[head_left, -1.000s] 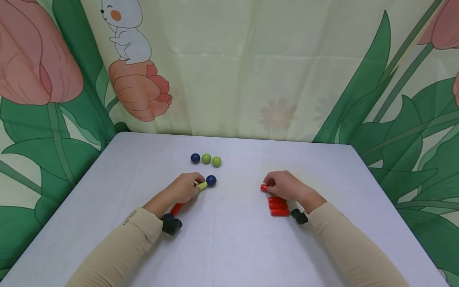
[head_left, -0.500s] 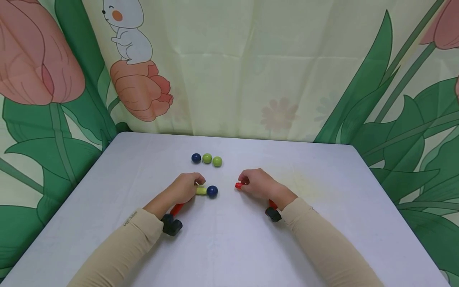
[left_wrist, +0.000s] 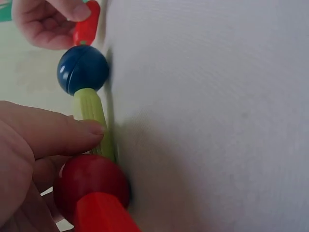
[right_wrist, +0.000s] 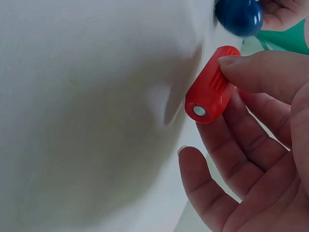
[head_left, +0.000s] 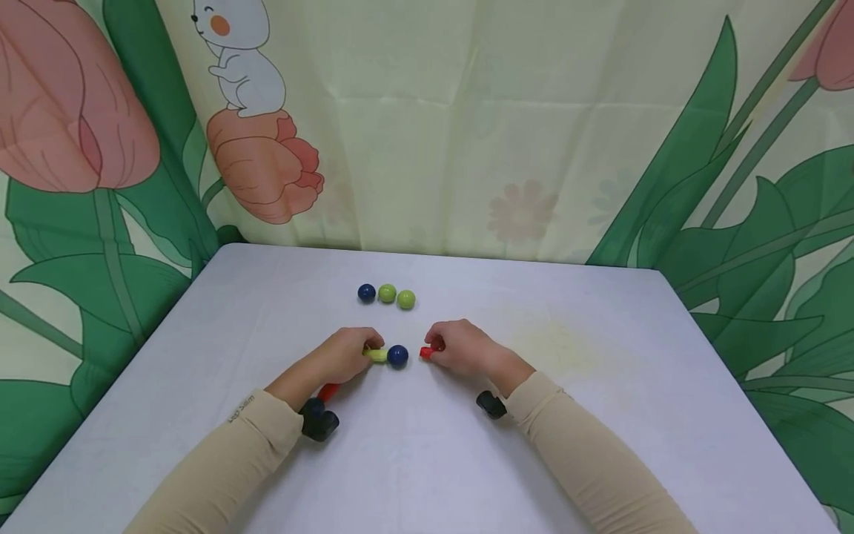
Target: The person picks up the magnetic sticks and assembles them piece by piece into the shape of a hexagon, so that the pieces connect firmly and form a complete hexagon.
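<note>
My left hand (head_left: 343, 353) pinches a yellow-green magnetic rod (left_wrist: 91, 108) between thumb and fingers, low over the table. At the rod's far end sits a blue ball (head_left: 397, 357); a red ball (left_wrist: 91, 179) adjoins its near end, with a red rod (left_wrist: 104, 212) beyond it. Another blue ball (head_left: 313, 406) shows beside my left wrist. My right hand (head_left: 460, 347) pinches a separate red rod (right_wrist: 212, 87), whose silver end faces the right wrist camera. This rod points at the blue ball from the right, with a small gap in the head view.
At the back of the white table (head_left: 427, 460) lie a dark blue ball (head_left: 366, 293) and two green balls (head_left: 387, 294) in a row. Black wrist cameras hang under both sleeves, the right one (head_left: 491, 404) close above the tabletop. A printed curtain (head_left: 414, 148) stands behind.
My right hand has moved left with its red rod, close to the blue ball. That ball and the yellow-green rod have swung toward me. The loose red rods are now hidden by my right arm.
</note>
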`<state>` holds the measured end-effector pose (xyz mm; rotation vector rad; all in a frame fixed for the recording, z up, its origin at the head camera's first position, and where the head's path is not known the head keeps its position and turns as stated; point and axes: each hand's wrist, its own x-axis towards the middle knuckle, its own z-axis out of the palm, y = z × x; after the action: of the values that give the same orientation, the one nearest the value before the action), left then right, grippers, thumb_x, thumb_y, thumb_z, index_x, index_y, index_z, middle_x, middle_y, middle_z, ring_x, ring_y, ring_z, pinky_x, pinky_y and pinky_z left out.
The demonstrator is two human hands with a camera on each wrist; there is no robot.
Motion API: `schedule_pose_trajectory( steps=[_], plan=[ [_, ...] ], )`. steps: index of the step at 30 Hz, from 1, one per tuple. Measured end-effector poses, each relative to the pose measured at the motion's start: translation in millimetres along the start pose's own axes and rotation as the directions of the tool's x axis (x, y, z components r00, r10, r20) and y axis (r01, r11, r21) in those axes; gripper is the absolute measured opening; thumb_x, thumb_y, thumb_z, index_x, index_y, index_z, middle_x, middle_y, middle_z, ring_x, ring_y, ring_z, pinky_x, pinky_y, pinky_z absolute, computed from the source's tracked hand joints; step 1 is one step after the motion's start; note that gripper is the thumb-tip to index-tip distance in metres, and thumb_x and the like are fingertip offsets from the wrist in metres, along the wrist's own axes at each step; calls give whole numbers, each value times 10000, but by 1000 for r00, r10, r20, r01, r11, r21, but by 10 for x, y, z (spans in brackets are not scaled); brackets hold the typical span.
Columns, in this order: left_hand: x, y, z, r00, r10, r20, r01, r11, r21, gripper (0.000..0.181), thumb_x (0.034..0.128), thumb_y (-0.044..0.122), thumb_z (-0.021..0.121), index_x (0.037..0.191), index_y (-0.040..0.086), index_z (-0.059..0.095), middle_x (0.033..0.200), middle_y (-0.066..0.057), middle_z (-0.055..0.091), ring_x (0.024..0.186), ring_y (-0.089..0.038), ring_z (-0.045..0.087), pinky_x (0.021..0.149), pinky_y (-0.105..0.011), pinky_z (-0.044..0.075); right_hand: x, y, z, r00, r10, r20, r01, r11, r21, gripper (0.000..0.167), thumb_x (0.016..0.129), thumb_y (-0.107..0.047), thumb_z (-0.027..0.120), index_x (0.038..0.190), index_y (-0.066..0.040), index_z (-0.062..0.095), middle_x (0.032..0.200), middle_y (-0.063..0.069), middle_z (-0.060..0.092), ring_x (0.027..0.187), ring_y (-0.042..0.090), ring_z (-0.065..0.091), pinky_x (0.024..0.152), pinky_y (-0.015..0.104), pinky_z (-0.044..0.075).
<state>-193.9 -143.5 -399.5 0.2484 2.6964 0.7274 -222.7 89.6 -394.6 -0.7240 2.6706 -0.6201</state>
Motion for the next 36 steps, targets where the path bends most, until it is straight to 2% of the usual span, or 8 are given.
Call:
schedule_pose_trajectory(
  steps=[13, 20, 25, 30, 36],
  plan=[
    [27, -1, 1, 1000, -10, 0, 10, 1000, -29, 308, 908, 94, 718, 1211, 89, 666, 1038, -37, 650, 901, -189, 580, 858, -338, 543, 48, -36, 46, 1000, -6, -6, 6, 1000, 6, 225, 929, -165, 720, 1127, -71, 671, 894, -16, 622, 846, 164, 566, 837, 317, 492],
    [19, 1, -7, 1000, -19, -1, 19, 1000, -14, 291, 912, 110, 717, 1198, 91, 670, 1034, -35, 654, 900, -187, 583, 871, -350, 541, 108, -117, 89, 1000, 8, 17, -8, 999, 32, 248, 929, -121, 696, 1166, -65, 654, 921, -1, 614, 877, 184, 561, 858, 335, 495],
    [-14, 10, -62, 999, -18, 28, 17, 1000, 15, 294, 921, 113, 711, 1209, 82, 663, 1081, -52, 655, 915, -194, 581, 874, -352, 541, 146, -137, 103, 1000, 7, 3, -7, 999, 43, 249, 929, -114, 693, 1169, -62, 650, 940, 3, 622, 886, 181, 567, 873, 336, 496],
    [-60, 9, -135, 998, 2, 58, -4, 1000, 25, 289, 925, 67, 693, 1212, 57, 660, 1105, -61, 663, 912, -190, 585, 809, -325, 550, 160, -146, 99, 1000, 9, -6, -9, 999, 39, 244, 939, -128, 683, 1172, -62, 652, 990, 20, 644, 913, 184, 583, 899, 346, 497],
    [-94, -6, -154, 997, 5, 71, -6, 1000, 25, 266, 931, 39, 680, 1197, 43, 665, 1087, -61, 665, 872, -182, 596, 741, -292, 553, 158, -140, 91, 999, 20, 25, -21, 999, 27, 259, 936, -133, 697, 1184, -79, 645, 1030, 23, 659, 940, 181, 591, 913, 347, 494]
  ],
)
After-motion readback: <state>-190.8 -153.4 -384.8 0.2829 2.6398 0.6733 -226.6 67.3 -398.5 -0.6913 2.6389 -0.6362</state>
